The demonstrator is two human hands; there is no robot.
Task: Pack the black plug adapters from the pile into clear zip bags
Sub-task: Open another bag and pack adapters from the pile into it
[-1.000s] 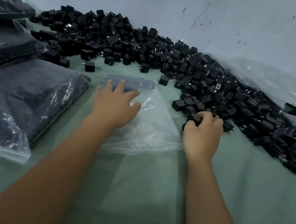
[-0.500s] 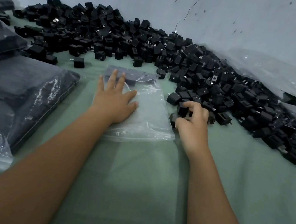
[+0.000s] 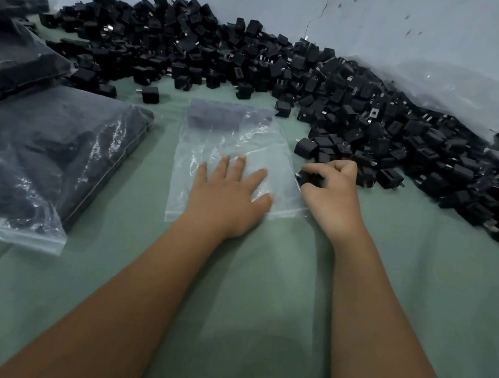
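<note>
Along the left edge of the green cloth-covered table (image 3: 418,313), filled zip bags (image 3: 34,155) of dark adapters are lying stacked, the nearest one flat with its seal toward the near edge. Toward the middle, the clear zip bag (image 3: 236,141) in work is lying flat, with a short row of adapters (image 3: 217,116) sitting at its far end. The left hand (image 3: 230,199) is resting on the bag's near half, fingers straight and spread, pinning the plastic down. Just right of the bag's right edge, the right hand (image 3: 333,189) is curling its fingers around a black plug adapter (image 3: 307,178); how many it is gripping I cannot tell. Behind and to the right, the pile (image 3: 292,74) is stretching along the far edge against the wall, with loose clear plastic (image 3: 485,95) lying at the far right corner. To do this well, the left hand should probably be lifting the bag's mouth open rather than flattening it, so the adapter is sliding in beside the row without snagging its prongs on the film.
</note>
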